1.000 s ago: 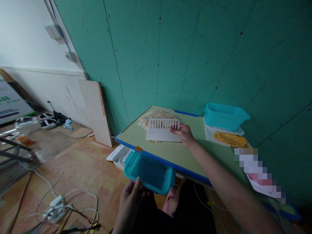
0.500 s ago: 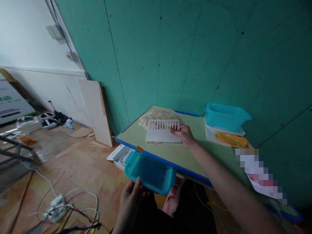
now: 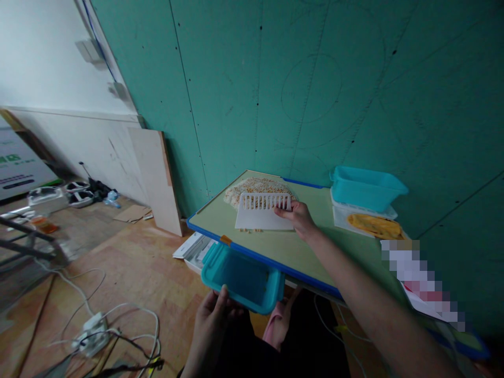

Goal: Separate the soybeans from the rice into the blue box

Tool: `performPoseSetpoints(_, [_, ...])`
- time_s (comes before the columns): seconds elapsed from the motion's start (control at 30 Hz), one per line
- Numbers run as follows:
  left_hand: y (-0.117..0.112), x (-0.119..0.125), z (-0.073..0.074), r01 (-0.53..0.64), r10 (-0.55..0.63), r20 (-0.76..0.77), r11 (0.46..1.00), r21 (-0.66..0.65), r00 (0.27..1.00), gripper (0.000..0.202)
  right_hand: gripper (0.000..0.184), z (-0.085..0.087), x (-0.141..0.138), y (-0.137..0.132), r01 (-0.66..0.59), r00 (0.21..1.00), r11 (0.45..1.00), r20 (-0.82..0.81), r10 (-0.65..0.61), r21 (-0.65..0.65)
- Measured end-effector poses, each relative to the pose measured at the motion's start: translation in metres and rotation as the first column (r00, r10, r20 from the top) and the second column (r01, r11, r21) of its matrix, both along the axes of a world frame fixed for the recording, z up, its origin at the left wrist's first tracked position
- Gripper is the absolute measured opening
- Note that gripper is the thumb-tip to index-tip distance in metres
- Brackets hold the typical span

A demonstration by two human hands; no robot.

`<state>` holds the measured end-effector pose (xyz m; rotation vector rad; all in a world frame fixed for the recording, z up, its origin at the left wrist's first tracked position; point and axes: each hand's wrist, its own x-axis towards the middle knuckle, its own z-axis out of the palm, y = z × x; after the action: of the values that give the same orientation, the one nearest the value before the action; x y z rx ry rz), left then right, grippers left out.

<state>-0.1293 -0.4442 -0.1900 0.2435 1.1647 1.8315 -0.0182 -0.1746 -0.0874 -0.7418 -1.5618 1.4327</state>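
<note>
Green wall (image 3: pixel 220 94), rising behind the work area and marked with dark dots and faint pencilled circles. Table (image 3: pixel 283 257), pale green with a blue edging, set against the foot of the wall; its left end tapers toward the far side. Turquoise bin (image 3: pixel 366 189), at the far right of the table, on a white tray (image 3: pixel 339 219) that also bears a crumpled yellow bundle (image 3: pixel 372 226). Turquoise container (image 3: pixel 236 273), of similar colour, held just below the table's near edge at the left; its opening faces upward, its corners are rounded, and a few small specks show inside toward the right. Grain heap (image 3: pixel 260 185), a low mound of white and orange-yellow grains spread at the far left of the table. White scraper (image 3: pixel 255 219), a flat, smooth plate with a row of upright slots along its far edge, tilted in front of the heap and hiding part of it. Left hand (image 3: pixel 214 313), closed on the container's near left rim, thumb above and fingers below. Right hand (image 3: pixel 301 219), pinching the scraper's right end, thumb on the face, fingers behind. Loose kernels (image 3: pixel 258 230), scattered along the scraper's near edge.
</note>
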Motion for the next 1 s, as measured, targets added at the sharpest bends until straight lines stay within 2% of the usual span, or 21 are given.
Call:
performPoseSetpoints(0.23, [0.0, 0.001, 0.001, -0.017, 0.017, 0.009, 1.0, -0.024, 1.0, 0.041, 0.034, 0.001, 0.0, -0.002, 0.0, 1.0, 1.0, 0.008, 0.0, 0.006])
performPoseSetpoints(0.53, [0.001, -0.002, -0.003, 0.003, -0.003, -0.018, 1.0, 0.008, 1.0, 0.036, 0.033, 0.003, -0.001, -0.006, -0.015, 1.0, 1.0, 0.0, 0.015, -0.016])
performPoseSetpoints(1.0, [0.0, -0.002, -0.006, 0.006, -0.005, -0.024, 1.0, 0.008, 1.0, 0.037, 0.033, 0.002, -0.002, -0.01, -0.039, 0.999, 0.999, 0.012, 0.039, 0.02])
